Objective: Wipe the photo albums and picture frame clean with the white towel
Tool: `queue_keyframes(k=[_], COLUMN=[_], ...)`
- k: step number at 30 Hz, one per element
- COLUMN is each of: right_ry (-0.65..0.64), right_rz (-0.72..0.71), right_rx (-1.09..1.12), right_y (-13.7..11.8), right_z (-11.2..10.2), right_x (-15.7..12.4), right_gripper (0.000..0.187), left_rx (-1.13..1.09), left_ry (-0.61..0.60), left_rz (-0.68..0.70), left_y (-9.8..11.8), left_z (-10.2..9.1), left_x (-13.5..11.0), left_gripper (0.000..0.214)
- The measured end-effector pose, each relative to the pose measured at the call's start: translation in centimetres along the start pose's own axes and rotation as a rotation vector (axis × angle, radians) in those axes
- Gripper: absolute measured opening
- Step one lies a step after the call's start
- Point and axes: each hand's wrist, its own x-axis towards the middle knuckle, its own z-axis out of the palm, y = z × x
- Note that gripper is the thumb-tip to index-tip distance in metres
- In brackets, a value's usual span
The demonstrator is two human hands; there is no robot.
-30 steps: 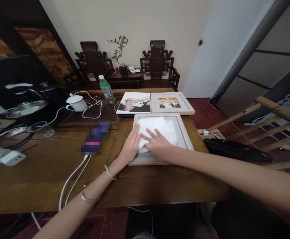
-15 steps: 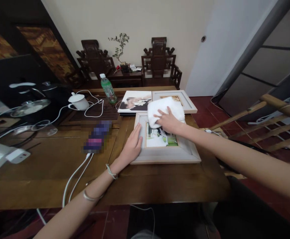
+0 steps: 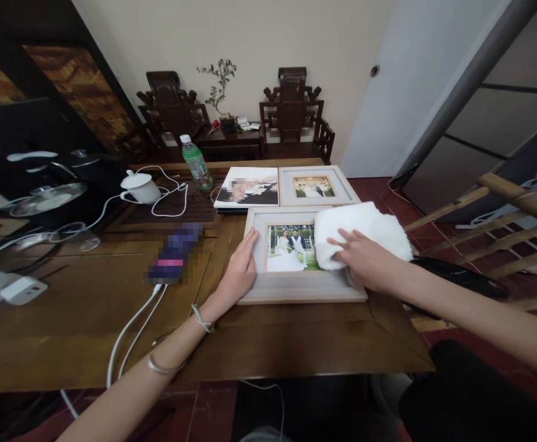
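A picture frame (image 3: 305,287) with a pale wide border lies flat on the wooden table, and a photo of two people shows in its middle. Along the frame's left edge rests my left hand (image 3: 241,267), its fingers stretched out straight. My right hand (image 3: 365,258) holds a fluffy white cloth (image 3: 365,227) with fingers spread over it. The cloth covers the frame's right side and hangs past its edge. Behind it lie a second picture frame (image 3: 346,187) and a stack topped by a photo panel (image 3: 250,178).
A phone (image 3: 175,253) with white cables lies on the table (image 3: 190,356) left of my left hand. Farther back stand a green bottle (image 3: 197,162), a white lidded cup (image 3: 140,187) and a pan with a glass lid (image 3: 50,199). A wooden chair (image 3: 517,196) stands at the right.
My right hand has slid the cloth to the right and toward me, off the photo and the rear frame. My left hand stays on the left edge.
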Motion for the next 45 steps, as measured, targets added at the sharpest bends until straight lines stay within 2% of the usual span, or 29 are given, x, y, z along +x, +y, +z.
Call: queue_keyframes(k=[5,8,11,15,18,21,26,30,34,41,45], right_ry=[-0.121,-0.118,-0.089,-0.026,0.099,0.225,0.176,0.121,0.107,0.068,0.074], right_rz=[-0.058,-0.087,-0.084,-0.065,0.001,0.049,0.057,0.022,-0.064,-0.165,-0.136], right_rx=[0.167,0.23,0.184,0.038,-0.077,-0.164,-0.192,-0.187,-0.158,0.169,0.249], right_y=[-3.5,-4.5,-4.2,-1.5,1.1,2.5,1.9,0.5,-1.1,-5.1,-6.2], right_z=[-1.5,-1.8,-1.4,-0.6,-0.3,-0.1,1.3,1.9,1.7,0.6,0.7], right_x=[-4.5,-4.8,-2.7,1.8,4.9,7.1,8.1,6.5,3.0,-3.9,-4.3], right_gripper=[0.042,0.046,0.052,0.055,0.059,0.057,0.05,0.051,0.05,0.055,0.058], left_rx=[0.03,0.065,0.078,0.072,0.074,0.083,0.085,0.094,0.088,0.05,0.066], left_ry=[-0.037,-0.059,-0.067,-0.072,-0.075,-0.075,-0.072,-0.083,-0.091,-0.068,-0.077], left_rz=[-0.012,-0.034,0.0,0.058,0.078,0.093,0.097,0.097,0.083,0.079,0.097], left_y=[-0.1,0.0,-0.1,-0.5,-0.9,-1.0,-1.0,-1.0,-1.1,-1.2,-1.2], left_z=[0.0,-0.1,-0.1,-0.1,0.0,0.0,0.0,0.0,0.0,0.4,0.3], left_x=[0.0,0.1,0.2,0.1,0.1,0.1,0.1,0.1,0.1,-0.1,0.0], left_gripper=[0.051,0.047,0.042,0.039,0.041,0.042,0.044,0.047,0.05,0.053,0.053])
